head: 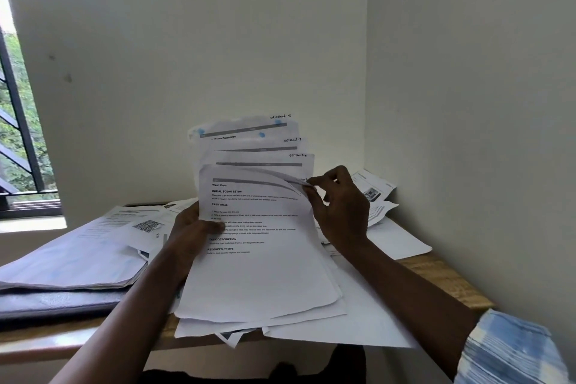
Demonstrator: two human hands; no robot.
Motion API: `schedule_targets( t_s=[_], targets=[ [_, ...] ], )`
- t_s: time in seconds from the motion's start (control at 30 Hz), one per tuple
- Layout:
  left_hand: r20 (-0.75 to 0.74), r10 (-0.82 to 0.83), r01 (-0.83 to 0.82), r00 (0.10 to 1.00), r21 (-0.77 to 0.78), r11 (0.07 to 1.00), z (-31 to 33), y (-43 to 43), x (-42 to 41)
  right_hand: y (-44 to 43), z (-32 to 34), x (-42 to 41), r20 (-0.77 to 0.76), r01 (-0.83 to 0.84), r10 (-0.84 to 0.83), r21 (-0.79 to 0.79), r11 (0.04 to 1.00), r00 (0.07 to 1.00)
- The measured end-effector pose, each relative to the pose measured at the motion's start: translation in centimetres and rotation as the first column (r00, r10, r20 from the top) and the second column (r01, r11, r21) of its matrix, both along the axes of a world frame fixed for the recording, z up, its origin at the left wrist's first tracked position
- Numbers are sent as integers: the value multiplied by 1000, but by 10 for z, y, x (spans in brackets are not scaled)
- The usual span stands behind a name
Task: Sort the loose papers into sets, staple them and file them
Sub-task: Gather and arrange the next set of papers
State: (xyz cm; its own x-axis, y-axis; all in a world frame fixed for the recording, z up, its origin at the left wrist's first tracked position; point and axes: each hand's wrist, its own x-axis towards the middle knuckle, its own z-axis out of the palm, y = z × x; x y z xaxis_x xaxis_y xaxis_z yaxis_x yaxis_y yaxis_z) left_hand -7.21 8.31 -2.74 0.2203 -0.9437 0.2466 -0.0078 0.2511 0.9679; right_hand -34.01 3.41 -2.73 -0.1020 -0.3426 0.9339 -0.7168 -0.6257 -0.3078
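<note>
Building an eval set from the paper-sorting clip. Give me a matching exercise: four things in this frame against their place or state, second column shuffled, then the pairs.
Things
1. left hand
2. right hand
3. dark folder
4. QR-code sheet

Place or state
A. pinches the top right corner of the front sheet
B. lies under a paper pile at the left end of the table
C. grips the held sheets at their left edge
D. lies flat on the table, left of the held sheets

Pairs: 1-C, 2-A, 3-B, 4-D
</note>
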Motion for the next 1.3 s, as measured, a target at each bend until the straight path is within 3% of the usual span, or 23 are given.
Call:
schedule_targets(
  t_s=[0.1,0.2,0.23,0.3,0.57,0.77,0.93,1.07,1.2,1.3],
  targets=[
    [-20,11,-11,1000,6,1000,0,0,0,3,1,1,44,-269,267,27,963,963],
    [-39,22,-21,999,11,1000,-1,-1,2,10,3,7,351,-654,568,213,725,744],
    [-36,25,-24,999,12,1000,-1,-2,3,12,5,8,465,-724,573,271,634,675],
    [-21,31,-31,999,9,999,-2,-3,3,10,8,6,597,-765,506,330,553,623],
    [-10,32,-32,999,7,999,-1,-2,1,4,0,2,683,-762,417,332,556,600],
    [-19,18,-18,1000,8,1000,0,-1,1,4,-1,0,595,-638,363,350,685,717],
    [-32,13,-13,999,9,1000,-2,-3,3,0,-3,-1,364,-304,163,374,876,917],
    [-30,7,-7,1000,7,1000,-2,-4,4,3,-2,-2,289,-157,53,351,923,956],
    [-32,13,-13,999,11,1000,-2,-5,4,1,-4,-2,239,-192,128,269,944,963],
    [-41,18,-17,999,20,1000,-3,-7,6,-1,-6,0,261,-423,368,200,884,892]
  ],
)
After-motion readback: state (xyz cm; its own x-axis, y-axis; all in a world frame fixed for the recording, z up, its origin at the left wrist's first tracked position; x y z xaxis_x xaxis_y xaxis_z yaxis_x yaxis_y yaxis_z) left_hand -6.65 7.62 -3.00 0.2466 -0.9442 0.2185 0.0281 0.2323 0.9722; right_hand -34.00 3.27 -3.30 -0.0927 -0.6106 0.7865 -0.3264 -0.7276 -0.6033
